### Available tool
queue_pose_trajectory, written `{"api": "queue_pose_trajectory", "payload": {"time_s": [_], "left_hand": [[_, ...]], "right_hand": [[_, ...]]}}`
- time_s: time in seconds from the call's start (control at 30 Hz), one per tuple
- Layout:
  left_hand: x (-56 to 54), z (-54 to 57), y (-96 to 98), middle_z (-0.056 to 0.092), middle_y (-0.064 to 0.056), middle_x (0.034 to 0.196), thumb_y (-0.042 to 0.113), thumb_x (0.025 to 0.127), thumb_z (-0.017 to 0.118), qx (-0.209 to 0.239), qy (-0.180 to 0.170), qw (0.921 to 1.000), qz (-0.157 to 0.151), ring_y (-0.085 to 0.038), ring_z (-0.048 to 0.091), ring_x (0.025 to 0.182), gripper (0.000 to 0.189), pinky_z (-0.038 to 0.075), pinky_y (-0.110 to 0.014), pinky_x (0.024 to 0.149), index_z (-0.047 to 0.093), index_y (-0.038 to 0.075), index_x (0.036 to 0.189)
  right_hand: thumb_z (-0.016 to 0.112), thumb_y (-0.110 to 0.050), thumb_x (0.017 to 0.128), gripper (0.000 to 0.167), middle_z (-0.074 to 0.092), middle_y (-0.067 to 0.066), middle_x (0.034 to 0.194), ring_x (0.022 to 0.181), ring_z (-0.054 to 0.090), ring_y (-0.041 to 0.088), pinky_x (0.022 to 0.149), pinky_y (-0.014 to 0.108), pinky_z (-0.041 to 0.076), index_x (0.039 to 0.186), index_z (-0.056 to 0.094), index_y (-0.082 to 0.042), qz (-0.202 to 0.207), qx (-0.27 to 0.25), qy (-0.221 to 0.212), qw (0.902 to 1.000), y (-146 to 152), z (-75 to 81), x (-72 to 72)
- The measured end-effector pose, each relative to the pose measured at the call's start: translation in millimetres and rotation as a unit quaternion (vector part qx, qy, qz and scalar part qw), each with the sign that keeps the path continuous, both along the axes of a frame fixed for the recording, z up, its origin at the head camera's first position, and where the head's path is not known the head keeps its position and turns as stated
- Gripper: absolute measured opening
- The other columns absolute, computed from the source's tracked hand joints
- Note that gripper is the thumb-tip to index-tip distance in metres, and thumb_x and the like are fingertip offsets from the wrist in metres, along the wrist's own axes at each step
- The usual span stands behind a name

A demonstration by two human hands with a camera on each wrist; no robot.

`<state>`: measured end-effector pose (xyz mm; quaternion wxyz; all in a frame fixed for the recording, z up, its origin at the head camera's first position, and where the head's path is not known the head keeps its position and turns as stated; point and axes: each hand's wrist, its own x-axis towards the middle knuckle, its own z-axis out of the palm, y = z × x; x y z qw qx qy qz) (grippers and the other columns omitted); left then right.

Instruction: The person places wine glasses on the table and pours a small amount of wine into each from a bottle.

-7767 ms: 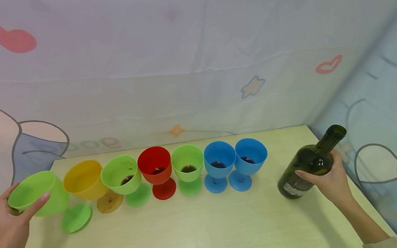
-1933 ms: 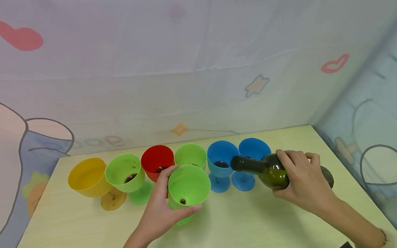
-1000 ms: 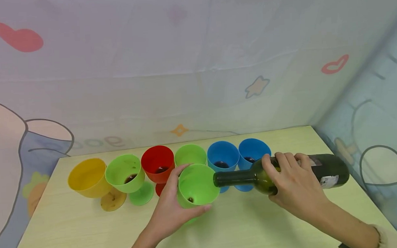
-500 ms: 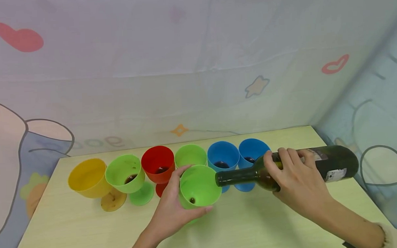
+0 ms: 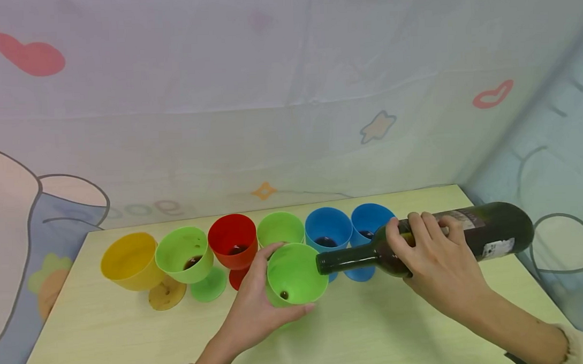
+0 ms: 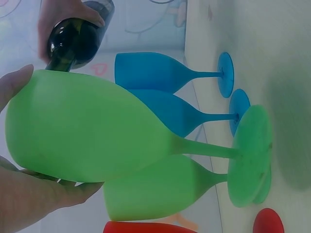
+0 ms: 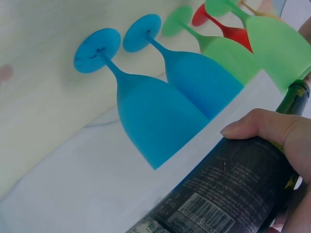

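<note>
My left hand [image 5: 257,306] grips the bowl of a green plastic wine glass [image 5: 299,273] in front of the row. A small dark spot of liquid lies in its bottom. The left wrist view shows its stem and round foot in full, with the thumb and fingers on opposite sides of the bowl. My right hand [image 5: 441,268] is wrapped around a dark green wine bottle [image 5: 495,228], tipped with its base raised to the right. The bottle's mouth is right at the glass's right rim. In the right wrist view, the label with a barcode faces the camera.
Behind stand a yellow glass [image 5: 130,262], a green glass [image 5: 178,250], a red glass [image 5: 231,237], another green glass [image 5: 278,225] and two blue glasses, the left one [image 5: 326,223] beside the right one [image 5: 370,217]. Dark liquid shows in several. A printed cloth [image 5: 288,96] hangs behind the table [image 5: 109,338].
The held green glass came from the far left to the middle. The bottle went from nearly upright to tipped at its rim; over the last second its base rose further.
</note>
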<state>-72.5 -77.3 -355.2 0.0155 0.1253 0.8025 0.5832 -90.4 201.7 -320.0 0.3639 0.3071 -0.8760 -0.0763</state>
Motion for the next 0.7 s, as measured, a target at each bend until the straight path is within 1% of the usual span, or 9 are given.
{"api": "queue_pose_trajectory", "payload": {"time_s": [0.17, 0.3, 0.53, 0.7], "left_hand": [[0.3, 0.7, -0.1, 0.047, 0.007, 0.120, 0.019, 0.059, 0.086, -0.006, 0.005, 1.0000, 0.002, -0.016, 0.045, 0.108, 0.086, 0.045, -0.041, 0.081, 0.037, 0.018, 0.129], [0.3, 1.3, 0.2, 0.047, 0.007, 0.119, 0.019, 0.058, 0.086, -0.009, 0.009, 0.9999, 0.004, -0.016, 0.045, 0.107, 0.086, 0.045, -0.041, 0.081, 0.037, 0.017, 0.129], [0.7, 1.2, 1.0, 0.047, 0.007, 0.120, 0.019, 0.058, 0.086, -0.005, 0.011, 0.9999, -0.001, -0.016, 0.045, 0.107, 0.087, 0.045, -0.041, 0.080, 0.037, 0.014, 0.130], [0.8, 1.2, 1.6, 0.047, 0.007, 0.119, 0.020, 0.058, 0.086, -0.007, 0.012, 0.9999, -0.002, -0.016, 0.045, 0.107, 0.087, 0.045, -0.040, 0.079, 0.037, 0.015, 0.130]], "right_hand": [[0.086, -0.019, 0.040, 0.078, 0.050, 0.025, 0.086, 0.078, 0.049, 0.039, 0.068, 0.053, 0.037, 0.106, 0.049, 0.000, -0.001, 0.006, 0.005, 1.0000, -0.8, 3.3, 0.1], [0.086, -0.019, 0.039, 0.079, 0.050, 0.026, 0.087, 0.079, 0.048, 0.039, 0.067, 0.052, 0.037, 0.106, 0.049, 0.000, 0.001, 0.010, 0.008, 0.9999, -1.1, 5.7, 0.1], [0.085, -0.018, 0.044, 0.076, 0.049, 0.026, 0.089, 0.081, 0.048, 0.040, 0.068, 0.052, 0.036, 0.109, 0.049, 0.000, -0.002, 0.021, 0.003, 0.9998, -0.6, 8.0, 0.7], [0.084, -0.017, 0.046, 0.075, 0.048, 0.026, 0.088, 0.082, 0.047, 0.040, 0.068, 0.052, 0.035, 0.109, 0.048, 0.000, -0.001, 0.025, 0.001, 0.9997, -0.8, 9.1, 0.9]]}}
